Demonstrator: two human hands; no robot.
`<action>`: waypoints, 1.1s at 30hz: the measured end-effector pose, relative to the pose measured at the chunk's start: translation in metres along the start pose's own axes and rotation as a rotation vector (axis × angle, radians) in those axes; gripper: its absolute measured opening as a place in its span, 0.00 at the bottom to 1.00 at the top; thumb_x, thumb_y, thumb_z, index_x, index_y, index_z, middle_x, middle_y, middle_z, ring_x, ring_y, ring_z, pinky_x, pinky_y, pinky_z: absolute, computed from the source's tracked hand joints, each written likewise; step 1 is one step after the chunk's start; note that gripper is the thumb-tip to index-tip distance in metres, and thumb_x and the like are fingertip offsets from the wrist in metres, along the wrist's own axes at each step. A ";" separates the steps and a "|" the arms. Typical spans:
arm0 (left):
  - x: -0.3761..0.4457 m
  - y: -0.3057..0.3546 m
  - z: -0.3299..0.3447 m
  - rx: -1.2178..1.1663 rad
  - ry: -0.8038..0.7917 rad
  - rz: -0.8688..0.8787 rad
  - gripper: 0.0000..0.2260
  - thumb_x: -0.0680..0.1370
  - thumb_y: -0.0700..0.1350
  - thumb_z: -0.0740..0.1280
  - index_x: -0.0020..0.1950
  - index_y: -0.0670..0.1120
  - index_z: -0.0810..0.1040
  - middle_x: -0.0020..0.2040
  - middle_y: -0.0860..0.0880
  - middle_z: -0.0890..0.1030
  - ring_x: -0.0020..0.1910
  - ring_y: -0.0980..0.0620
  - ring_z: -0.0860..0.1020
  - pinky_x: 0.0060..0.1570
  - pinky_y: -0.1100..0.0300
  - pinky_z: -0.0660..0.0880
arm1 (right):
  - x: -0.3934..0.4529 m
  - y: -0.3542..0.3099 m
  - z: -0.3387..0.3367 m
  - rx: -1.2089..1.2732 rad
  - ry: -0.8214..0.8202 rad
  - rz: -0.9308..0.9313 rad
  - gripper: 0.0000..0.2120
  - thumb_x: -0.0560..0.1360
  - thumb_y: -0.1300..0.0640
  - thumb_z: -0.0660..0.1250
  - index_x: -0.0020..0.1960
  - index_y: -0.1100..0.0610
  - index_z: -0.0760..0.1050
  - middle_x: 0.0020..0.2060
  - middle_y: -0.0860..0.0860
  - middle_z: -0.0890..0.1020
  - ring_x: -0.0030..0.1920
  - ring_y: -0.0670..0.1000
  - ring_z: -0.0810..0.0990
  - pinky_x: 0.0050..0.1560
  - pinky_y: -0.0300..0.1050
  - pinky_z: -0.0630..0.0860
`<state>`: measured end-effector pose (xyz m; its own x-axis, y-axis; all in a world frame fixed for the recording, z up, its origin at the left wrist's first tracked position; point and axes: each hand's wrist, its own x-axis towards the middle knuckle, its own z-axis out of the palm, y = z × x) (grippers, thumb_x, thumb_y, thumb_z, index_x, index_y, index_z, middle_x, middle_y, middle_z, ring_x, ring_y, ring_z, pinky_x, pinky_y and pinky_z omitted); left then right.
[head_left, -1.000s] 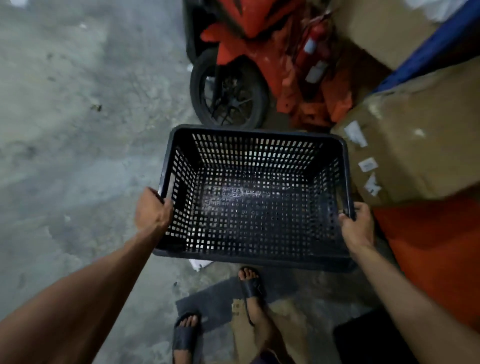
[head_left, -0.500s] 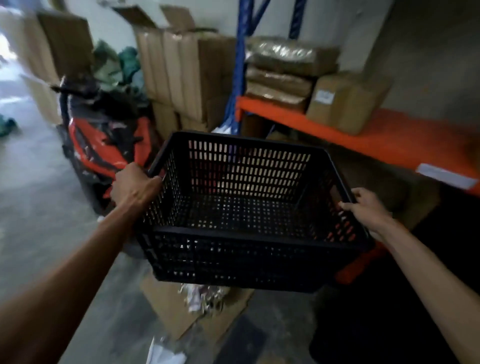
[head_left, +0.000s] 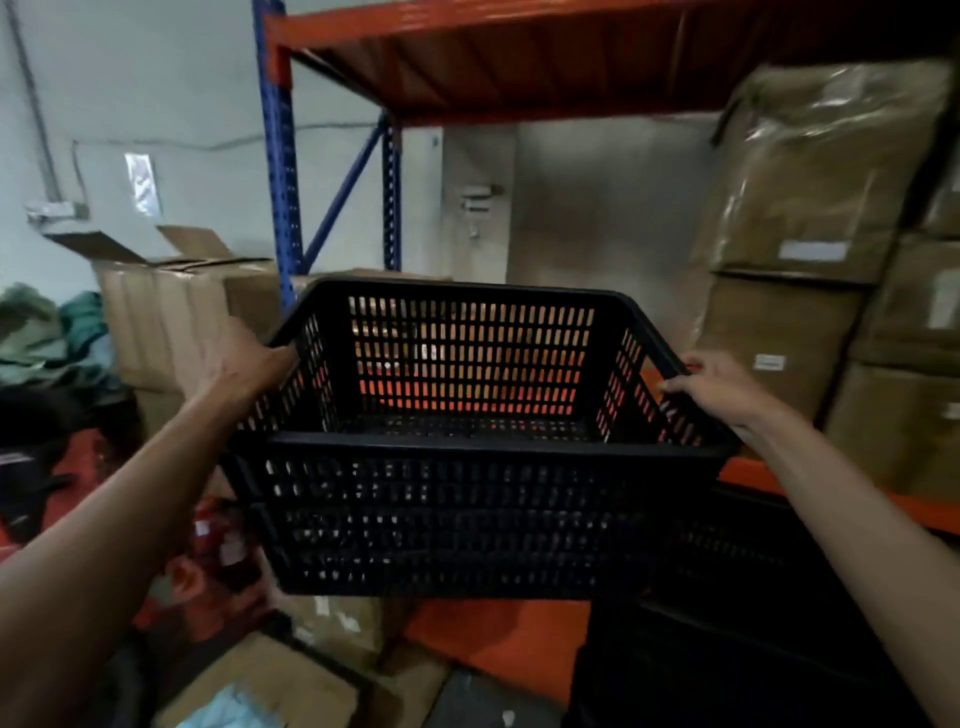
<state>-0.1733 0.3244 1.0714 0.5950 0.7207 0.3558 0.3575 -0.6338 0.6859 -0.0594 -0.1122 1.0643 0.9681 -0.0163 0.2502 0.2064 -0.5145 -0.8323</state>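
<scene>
- Two hands carry the load. The left hand (head_left: 244, 364) grips the left end rim of the black crate (head_left: 467, 499), and the right hand (head_left: 717, 384) grips the right end rim. Fingers curl over the edge on each side.
- Change: a second ago the crate hung low over the concrete floor, seen from above. It is now held in the air in front of the orange rack (head_left: 519, 31), with wrapped boxes (head_left: 810, 171) to its right.
- Meaning: the lift appears complete. The likely next stage is placement on the lower shelf (head_left: 935, 517) just behind the crate.
- Orientation: the open top faces up, the rim is near level, and the crate is empty.
- Long axis: it runs left to right, hand to hand, and a long wall faces the person.
</scene>
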 end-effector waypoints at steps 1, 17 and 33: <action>-0.006 0.015 0.005 -0.023 -0.014 0.014 0.21 0.66 0.55 0.70 0.46 0.37 0.81 0.42 0.38 0.81 0.46 0.36 0.81 0.43 0.53 0.76 | 0.004 0.005 -0.016 -0.004 0.026 0.017 0.05 0.73 0.69 0.66 0.41 0.62 0.74 0.24 0.55 0.76 0.17 0.44 0.75 0.19 0.35 0.70; -0.079 0.192 0.129 -0.127 -0.302 0.320 0.19 0.73 0.49 0.65 0.54 0.35 0.78 0.54 0.34 0.81 0.55 0.35 0.79 0.50 0.50 0.74 | -0.037 0.111 -0.205 -0.030 0.298 0.291 0.04 0.73 0.62 0.70 0.42 0.55 0.76 0.45 0.65 0.83 0.46 0.64 0.83 0.52 0.60 0.78; -0.145 0.280 0.238 -0.178 -0.641 0.406 0.13 0.74 0.45 0.62 0.51 0.38 0.79 0.50 0.36 0.82 0.50 0.38 0.82 0.55 0.49 0.78 | -0.021 0.200 -0.310 -0.229 0.336 0.482 0.09 0.74 0.63 0.69 0.53 0.65 0.80 0.38 0.59 0.83 0.34 0.54 0.80 0.33 0.43 0.78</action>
<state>0.0122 -0.0248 1.0607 0.9738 0.1045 0.2019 -0.0662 -0.7192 0.6916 -0.0823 -0.4807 1.0467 0.8394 -0.5415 0.0466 -0.3135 -0.5524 -0.7723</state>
